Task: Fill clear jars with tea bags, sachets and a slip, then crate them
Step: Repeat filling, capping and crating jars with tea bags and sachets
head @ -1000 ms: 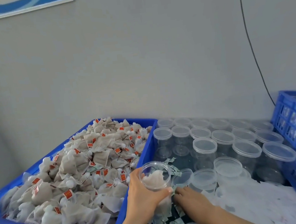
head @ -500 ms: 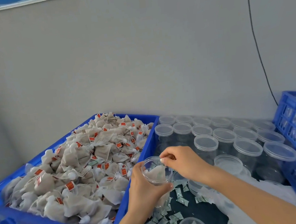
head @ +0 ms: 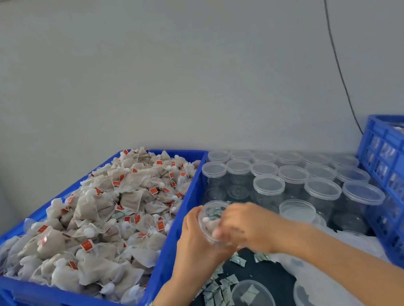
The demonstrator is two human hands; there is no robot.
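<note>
Grey wall, dark worktop: sachets go into the jar.
Left hand (head: 197,245) grips the open jar (head: 211,222); right hand (head: 242,225), half a second ago above the rim, now pushes curled fingers inside, blurred; grip unclear.

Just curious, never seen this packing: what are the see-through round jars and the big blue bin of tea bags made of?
The clear round jars look like thin glossy plastic: transparent, with moulded rims. The blue bin seems rigid moulded plastic, smooth and slightly shiny.

Dark table (head: 269,273), blue crates (head: 62,298), jars (head: 269,187), sachets (head: 216,297)
</note>
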